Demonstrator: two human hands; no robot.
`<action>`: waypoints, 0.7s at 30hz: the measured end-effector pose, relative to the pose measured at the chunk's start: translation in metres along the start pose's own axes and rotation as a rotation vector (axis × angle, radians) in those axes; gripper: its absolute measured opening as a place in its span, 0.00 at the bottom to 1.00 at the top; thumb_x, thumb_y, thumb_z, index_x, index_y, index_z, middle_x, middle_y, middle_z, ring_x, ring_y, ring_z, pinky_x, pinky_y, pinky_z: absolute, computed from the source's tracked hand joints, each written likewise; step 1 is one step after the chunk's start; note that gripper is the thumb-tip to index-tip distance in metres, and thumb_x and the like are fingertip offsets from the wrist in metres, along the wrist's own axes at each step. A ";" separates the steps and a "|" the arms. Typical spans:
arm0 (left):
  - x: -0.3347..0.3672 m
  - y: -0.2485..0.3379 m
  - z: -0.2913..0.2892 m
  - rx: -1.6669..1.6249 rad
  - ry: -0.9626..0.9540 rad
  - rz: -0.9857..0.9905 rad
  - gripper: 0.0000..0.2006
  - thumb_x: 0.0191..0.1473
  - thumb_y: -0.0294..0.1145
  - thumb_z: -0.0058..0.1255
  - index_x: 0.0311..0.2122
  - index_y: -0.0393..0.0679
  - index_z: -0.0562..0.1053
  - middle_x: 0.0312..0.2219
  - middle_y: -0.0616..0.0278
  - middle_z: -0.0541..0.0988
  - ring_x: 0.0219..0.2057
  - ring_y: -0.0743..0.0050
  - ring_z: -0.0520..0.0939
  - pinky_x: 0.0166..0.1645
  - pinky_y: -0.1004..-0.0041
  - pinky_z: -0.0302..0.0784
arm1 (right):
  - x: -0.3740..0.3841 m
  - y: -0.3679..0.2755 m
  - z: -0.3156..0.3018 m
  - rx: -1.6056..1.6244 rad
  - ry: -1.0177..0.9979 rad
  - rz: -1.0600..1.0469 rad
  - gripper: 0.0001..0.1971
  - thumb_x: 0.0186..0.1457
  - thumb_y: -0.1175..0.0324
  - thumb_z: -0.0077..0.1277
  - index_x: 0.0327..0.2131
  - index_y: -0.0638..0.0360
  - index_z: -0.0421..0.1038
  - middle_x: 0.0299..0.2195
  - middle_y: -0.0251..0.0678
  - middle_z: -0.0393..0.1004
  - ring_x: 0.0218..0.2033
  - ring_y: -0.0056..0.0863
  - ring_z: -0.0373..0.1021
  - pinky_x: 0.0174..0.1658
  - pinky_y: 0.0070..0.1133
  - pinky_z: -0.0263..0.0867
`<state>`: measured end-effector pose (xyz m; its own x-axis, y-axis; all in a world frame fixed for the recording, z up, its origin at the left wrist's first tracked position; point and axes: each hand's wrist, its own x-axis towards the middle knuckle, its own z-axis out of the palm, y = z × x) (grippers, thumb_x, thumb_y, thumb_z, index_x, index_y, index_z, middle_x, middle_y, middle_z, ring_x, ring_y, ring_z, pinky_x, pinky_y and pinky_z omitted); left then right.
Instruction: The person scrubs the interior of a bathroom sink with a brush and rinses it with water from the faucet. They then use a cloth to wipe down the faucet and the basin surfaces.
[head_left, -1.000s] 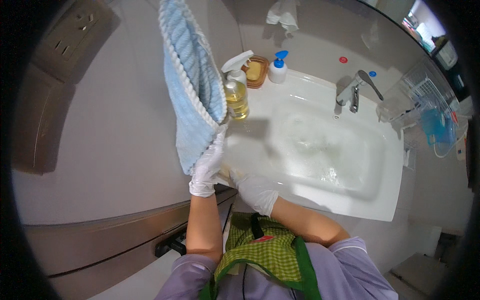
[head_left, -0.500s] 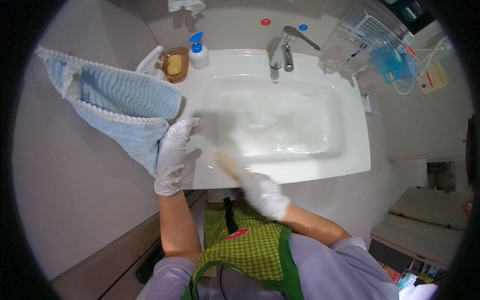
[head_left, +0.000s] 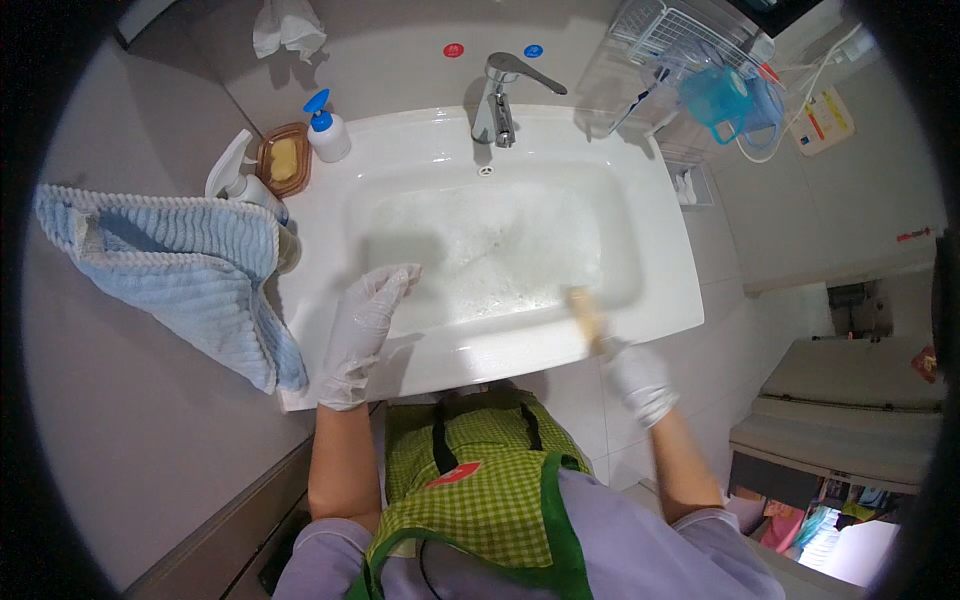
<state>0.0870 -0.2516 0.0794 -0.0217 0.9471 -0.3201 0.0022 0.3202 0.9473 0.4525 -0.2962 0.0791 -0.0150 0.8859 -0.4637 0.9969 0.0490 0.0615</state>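
Observation:
My left hand (head_left: 365,325), in a white glove, hovers over the left front part of the white sink (head_left: 650,270). Its fingers are loosely stretched toward the basin and nothing shows in them. Cloudy, sudsy water (head_left: 490,255) lies in the basin. At the sink's right front edge, my right hand (head_left: 637,378), gloved too, is closed round a tan, wooden-looking brush (head_left: 587,315). Motion blurs the brush; its far end reaches over the basin's front rim. Its bristles cannot be made out.
A chrome faucet (head_left: 497,105) stands behind the basin. Along the left are a blue-topped pump bottle (head_left: 328,138), a soap dish (head_left: 284,160), a white spray bottle (head_left: 245,180) and a hanging blue towel (head_left: 190,270). A wire rack (head_left: 650,35) and blue cup (head_left: 715,98) hang at right.
My right hand has swung the brush rightward, from the sink's front middle to its right front. My left hand has come off the towel's side and over the basin edge. The view has shifted.

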 end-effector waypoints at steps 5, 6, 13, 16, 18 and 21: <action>-0.016 -0.007 -0.001 0.030 0.020 -0.023 0.18 0.62 0.38 0.50 0.48 0.33 0.75 0.43 0.57 0.80 0.46 0.72 0.77 0.54 0.73 0.70 | 0.093 0.073 -0.024 -0.024 -0.140 -0.217 0.16 0.61 0.63 0.41 0.48 0.60 0.70 0.36 0.51 0.78 0.39 0.49 0.75 0.43 0.38 0.70; -0.017 -0.007 -0.002 0.052 0.012 -0.021 0.18 0.62 0.38 0.50 0.49 0.33 0.75 0.43 0.57 0.80 0.46 0.72 0.77 0.54 0.73 0.70 | 0.110 0.060 -0.020 0.082 -0.062 -0.492 0.18 0.61 0.63 0.41 0.50 0.61 0.68 0.35 0.53 0.78 0.39 0.50 0.75 0.44 0.39 0.69; -0.057 -0.011 -0.021 -0.312 0.234 -0.151 0.18 0.62 0.39 0.51 0.50 0.37 0.75 0.44 0.62 0.80 0.43 0.79 0.76 0.51 0.75 0.71 | 0.139 -0.068 -0.006 -0.147 -0.400 -0.662 0.17 0.57 0.68 0.42 0.48 0.59 0.73 0.40 0.51 0.77 0.42 0.48 0.74 0.49 0.35 0.68; -0.083 -0.018 -0.030 -0.316 0.302 -0.127 0.17 0.62 0.38 0.51 0.50 0.38 0.75 0.44 0.64 0.80 0.42 0.81 0.76 0.49 0.77 0.71 | 0.134 -0.134 -0.011 0.009 -0.343 -0.832 0.18 0.57 0.70 0.41 0.49 0.59 0.72 0.39 0.52 0.77 0.42 0.48 0.74 0.48 0.36 0.69; -0.096 -0.022 -0.033 -0.301 0.366 -0.157 0.16 0.62 0.38 0.50 0.49 0.38 0.75 0.44 0.65 0.80 0.42 0.82 0.76 0.48 0.79 0.71 | 0.132 -0.165 -0.009 0.196 -0.395 -0.839 0.18 0.57 0.71 0.41 0.50 0.59 0.72 0.39 0.52 0.77 0.42 0.48 0.74 0.48 0.37 0.69; -0.107 -0.026 -0.033 -0.296 0.416 -0.098 0.15 0.62 0.36 0.51 0.49 0.37 0.75 0.43 0.66 0.80 0.40 0.84 0.75 0.46 0.82 0.69 | 0.147 -0.188 0.002 -0.016 -0.375 -0.742 0.19 0.58 0.70 0.41 0.52 0.59 0.71 0.40 0.50 0.78 0.42 0.48 0.75 0.48 0.37 0.69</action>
<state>0.0564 -0.3622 0.0895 -0.4031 0.8058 -0.4337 -0.3016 0.3305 0.8943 0.2627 -0.1757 -0.0025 -0.6388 0.4085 -0.6520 0.7368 0.5689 -0.3655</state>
